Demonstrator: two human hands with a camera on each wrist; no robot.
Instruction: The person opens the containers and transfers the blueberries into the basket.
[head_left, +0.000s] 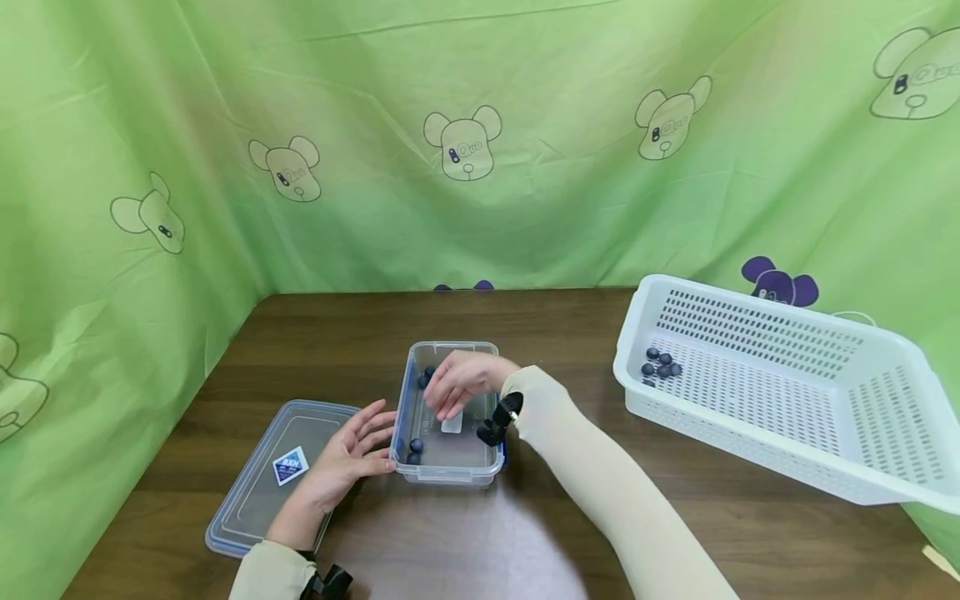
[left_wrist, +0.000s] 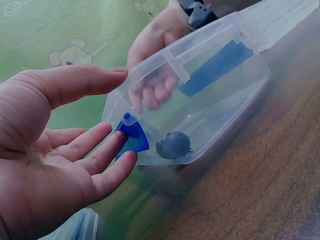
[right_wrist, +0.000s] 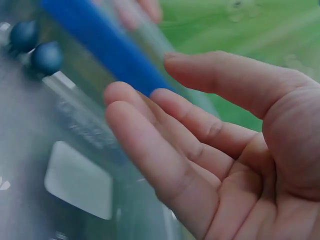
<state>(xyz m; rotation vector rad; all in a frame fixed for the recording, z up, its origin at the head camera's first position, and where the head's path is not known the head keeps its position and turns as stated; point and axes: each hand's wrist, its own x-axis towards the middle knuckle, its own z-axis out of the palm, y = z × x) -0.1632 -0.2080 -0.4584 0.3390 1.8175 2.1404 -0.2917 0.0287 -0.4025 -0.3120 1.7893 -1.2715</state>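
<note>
The lid (head_left: pixel 258 483) lies near the tabletop's (head_left: pixel 570 333) front-left corner. My left hand (head_left: pixel 347 458) rests over it, fingers straight, tips touching the box's (head_left: pixel 448 475) left wall. My right hand (head_left: pixel 465 382) hangs inside the box — fingers loose, holding nothing — above the berries (head_left: pixel 414 451). The basket (head_left: pixel 780 392) sits at the right edge.

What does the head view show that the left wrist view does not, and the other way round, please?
Only the head view shows the white basket holding blueberries, and the lid lying under the left hand. Only the left wrist view shows the blue latch at that hand's fingertips. Both show the clear container with berries inside and the right hand open over it.
</note>
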